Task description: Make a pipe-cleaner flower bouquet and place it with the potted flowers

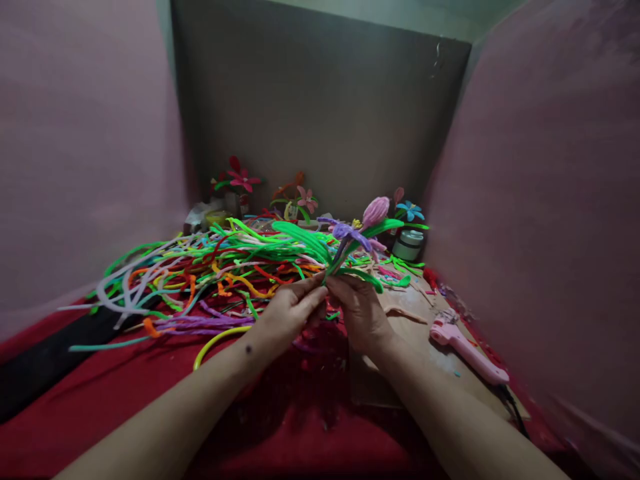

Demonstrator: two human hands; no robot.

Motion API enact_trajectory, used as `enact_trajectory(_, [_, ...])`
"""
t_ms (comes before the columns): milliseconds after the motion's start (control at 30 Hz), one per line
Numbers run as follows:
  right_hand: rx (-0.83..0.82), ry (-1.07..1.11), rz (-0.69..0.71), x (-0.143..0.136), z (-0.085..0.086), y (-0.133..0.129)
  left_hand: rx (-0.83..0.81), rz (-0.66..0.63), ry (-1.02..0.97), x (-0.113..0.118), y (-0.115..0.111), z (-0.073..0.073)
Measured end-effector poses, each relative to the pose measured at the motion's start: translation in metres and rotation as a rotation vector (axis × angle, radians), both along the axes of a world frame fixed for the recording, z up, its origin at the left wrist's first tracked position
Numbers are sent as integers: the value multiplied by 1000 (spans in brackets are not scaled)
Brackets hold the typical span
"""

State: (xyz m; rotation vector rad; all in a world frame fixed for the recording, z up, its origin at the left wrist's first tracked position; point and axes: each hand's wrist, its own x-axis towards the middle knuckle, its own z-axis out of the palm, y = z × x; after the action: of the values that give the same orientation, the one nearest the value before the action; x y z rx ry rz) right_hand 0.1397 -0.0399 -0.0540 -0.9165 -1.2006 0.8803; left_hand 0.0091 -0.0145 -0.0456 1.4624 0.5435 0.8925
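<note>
Both hands meet at the middle of the view around the green stem of a pipe-cleaner flower (353,235). It has a purple bloom, a pink bud at the top and long green leaves spreading to both sides. My left hand (295,305) pinches the stem's lower part between thumb and fingers. My right hand (361,308) is closed on the stem just beside it, its fingers partly hidden. The stem's lowest end is hidden by the hands. Behind and left of the hands lies a big heap of loose pipe cleaners (250,260) in many colours.
A pink hot glue gun (470,348) with a dark cord lies on a brown board (415,333) at the right. Finished flowers, one pink (243,179) and one blue (411,211), stand at the back near a jar (408,247). A black strip (60,353) lies left on red cloth (130,413).
</note>
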Motion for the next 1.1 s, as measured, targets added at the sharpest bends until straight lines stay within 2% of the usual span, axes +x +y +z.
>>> enact_trajectory(67, [29, 6, -57, -1, -4, 2, 286, 290, 108, 3, -1, -2])
enact_trajectory(100, [43, 20, -69, -2, -5, 3, 361, 371, 139, 4, -2, -3])
enact_trajectory(133, [38, 19, -66, -2, -6, 4, 375, 393, 154, 5, -3, -3])
enact_trajectory(200, [-5, 32, -34, -2, -7, 4, 226, 280, 119, 6, -4, -4])
enact_trajectory(333, [-42, 141, 117, -1, -5, 4, -335, -211, -188, 5, 0, -6])
enact_trajectory(400, [-7, 161, 182, 1, -4, 5, -463, -395, -251, 3, 4, -8])
enact_trajectory(433, [6, 145, 184, 2, -4, 5, -460, -435, -225, 2, 5, -8])
enact_trajectory(467, [15, 120, 152, 3, -4, 5, -409, -422, -165, 1, 6, -9])
enact_trajectory(500, [19, 87, 98, 3, -5, 5, -308, -353, -86, 0, 6, -9])
enact_trajectory(567, [19, 22, -26, 3, -5, 5, -4, -91, 62, 1, 4, -9])
enact_trajectory(633, [8, -17, -89, 2, -4, 4, 268, 179, 143, 2, 2, -9])
enact_trajectory(667, [-4, -20, -87, 1, -4, 4, 320, 246, 164, 3, 1, -9])
enact_trajectory(700, [-20, -15, -56, 0, -4, 4, 296, 251, 175, 4, 0, -9])
enact_trajectory(767, [-36, 6, 37, -1, -3, 3, 78, 118, 125, 4, 0, -8])
enact_trajectory(867, [10, 70, 163, 0, -1, 1, -326, -252, -145, 2, 0, -8])
enact_trajectory(967, [35, 128, 258, 1, 0, -1, -481, -541, -346, 0, 2, -10])
enact_trajectory(1033, [28, 125, 246, 2, -1, -1, -433, -572, -289, -1, 3, -11])
enact_trajectory(1067, [19, 118, 210, 2, -2, -1, -354, -512, -199, -1, 4, -11])
enact_trajectory(1100, [8, 110, 162, 2, -3, 0, -234, -391, -95, 0, 5, -11])
